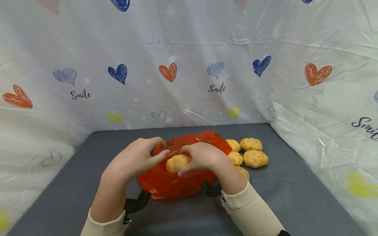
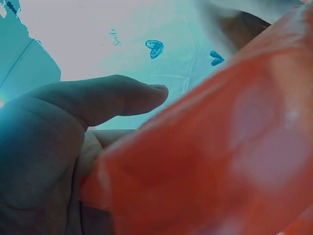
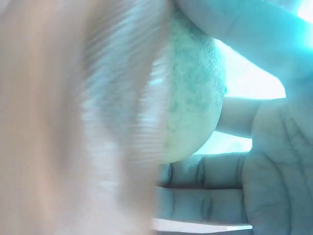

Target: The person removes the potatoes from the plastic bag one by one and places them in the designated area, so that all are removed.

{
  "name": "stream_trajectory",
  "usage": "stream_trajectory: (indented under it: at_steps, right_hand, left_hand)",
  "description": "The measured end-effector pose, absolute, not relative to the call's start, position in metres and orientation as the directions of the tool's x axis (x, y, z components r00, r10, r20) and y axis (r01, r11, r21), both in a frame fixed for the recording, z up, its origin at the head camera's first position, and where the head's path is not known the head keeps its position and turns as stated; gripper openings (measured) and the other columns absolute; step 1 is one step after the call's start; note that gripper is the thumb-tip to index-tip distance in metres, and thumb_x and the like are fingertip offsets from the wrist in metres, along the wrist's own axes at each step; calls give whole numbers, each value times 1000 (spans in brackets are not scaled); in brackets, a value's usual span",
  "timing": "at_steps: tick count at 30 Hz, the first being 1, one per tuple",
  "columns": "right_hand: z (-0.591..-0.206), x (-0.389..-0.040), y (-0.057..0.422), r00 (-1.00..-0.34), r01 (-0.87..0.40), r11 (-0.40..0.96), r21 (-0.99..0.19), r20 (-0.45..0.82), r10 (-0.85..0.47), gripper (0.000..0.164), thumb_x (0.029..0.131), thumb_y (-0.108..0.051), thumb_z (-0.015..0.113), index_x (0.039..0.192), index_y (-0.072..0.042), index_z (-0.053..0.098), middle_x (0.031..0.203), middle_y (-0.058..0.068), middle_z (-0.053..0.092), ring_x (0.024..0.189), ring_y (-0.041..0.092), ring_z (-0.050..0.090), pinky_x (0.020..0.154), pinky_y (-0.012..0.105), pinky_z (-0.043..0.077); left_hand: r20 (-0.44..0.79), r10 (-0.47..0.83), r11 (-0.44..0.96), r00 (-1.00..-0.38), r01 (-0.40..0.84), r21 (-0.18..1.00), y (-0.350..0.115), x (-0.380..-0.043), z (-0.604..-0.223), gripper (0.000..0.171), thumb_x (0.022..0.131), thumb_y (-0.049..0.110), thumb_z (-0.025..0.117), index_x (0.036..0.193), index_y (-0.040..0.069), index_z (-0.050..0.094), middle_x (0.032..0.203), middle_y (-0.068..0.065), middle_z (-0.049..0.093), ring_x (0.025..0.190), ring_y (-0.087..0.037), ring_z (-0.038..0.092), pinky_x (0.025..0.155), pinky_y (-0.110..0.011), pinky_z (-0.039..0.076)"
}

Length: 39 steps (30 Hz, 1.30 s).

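A potato (image 1: 178, 163) is pinched between the thumb and fingers of my right hand (image 1: 203, 158), over a red plastic bag (image 1: 174, 186). The right wrist view shows this potato (image 3: 193, 93) against the fingers, partly covered by a blurred pale shape. My left hand (image 1: 134, 159) is at the left side of the bag, with the index finger curled at its upper edge. In the left wrist view the red film (image 2: 205, 161) lies across the fingers and hides most of them, while the thumb (image 2: 122, 95) stretches out above the film.
Several loose potatoes (image 1: 255, 159) lie close together to the right of the bag, some partly behind the right arm. The grey tabletop (image 1: 283, 196) meets a white curtain (image 1: 189, 98) printed with hearts at the back and sides.
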State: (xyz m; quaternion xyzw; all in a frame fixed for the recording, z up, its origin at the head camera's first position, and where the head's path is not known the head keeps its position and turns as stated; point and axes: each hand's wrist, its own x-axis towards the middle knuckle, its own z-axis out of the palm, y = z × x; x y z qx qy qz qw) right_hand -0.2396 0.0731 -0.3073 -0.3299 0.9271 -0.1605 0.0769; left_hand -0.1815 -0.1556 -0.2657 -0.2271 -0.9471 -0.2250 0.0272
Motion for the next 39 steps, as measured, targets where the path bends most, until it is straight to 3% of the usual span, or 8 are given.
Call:
stream_trajectory:
  at_steps: [8,11,17,21,24,26,32,39]
  right_hand:
    - [-300,-228,91,-702,-698,644,-314,119,-702,52,86,-62,73,120,-22,68,88,-13,60,79,8,56,74,29,48]
    - [-305,-223,101,-676,-731,617,-292,187,-713,56,90,-64,66,125,-20,65,92,-12,58,83,7,55,75,29,48]
    - [-318,-215,130,-686,-726,647,-233,307,-660,68,94,-71,54,140,-21,59,107,-13,60,88,4,56,78,27,49]
    - [-319,-212,149,-628,-761,623,-181,447,-637,66,93,-63,65,140,-18,58,118,-9,60,91,5,59,75,28,52]
    - [-311,-211,163,-600,-771,612,-175,521,-607,62,87,-51,76,136,-17,58,119,-7,60,91,7,59,73,28,52]
    - [-303,-211,172,-633,-749,626,-217,513,-579,62,82,-44,80,133,-18,57,118,-7,59,92,7,57,75,29,51]
    - [-285,-210,207,-839,-539,758,-368,316,-443,59,74,-29,82,126,-25,54,110,-8,58,87,17,58,72,36,48]
    - [-283,-212,242,-909,-417,801,-429,196,-369,58,72,-13,82,123,-14,55,113,6,58,93,24,55,79,40,46]
  left_hand:
    - [151,399,799,-904,424,426,-161,-179,-263,17,101,30,66,111,18,71,65,0,48,53,-16,42,52,-32,35]
    - [148,408,798,-901,430,422,-161,-179,-262,19,101,31,66,113,17,70,65,0,49,54,-16,42,52,-32,35]
    - [138,418,793,-898,435,427,-159,-178,-265,24,101,33,65,117,15,70,65,1,48,54,-15,42,52,-32,35]
    - [135,421,799,-897,437,414,-157,-178,-265,24,101,32,65,117,15,70,67,2,51,57,-15,46,54,-32,38]
    - [138,418,804,-898,436,405,-156,-177,-263,24,101,32,65,118,15,70,67,2,51,58,-15,47,54,-32,39]
    - [136,406,809,-904,424,406,-159,-176,-262,24,101,32,65,119,16,70,67,1,50,58,-16,46,54,-32,39]
    - [131,405,807,-905,421,415,-163,-178,-261,24,101,33,66,119,17,70,67,1,49,57,-16,45,54,-32,37]
    - [114,417,804,-902,425,417,-160,-183,-264,24,101,33,66,118,16,69,66,1,49,56,-16,44,53,-32,37]
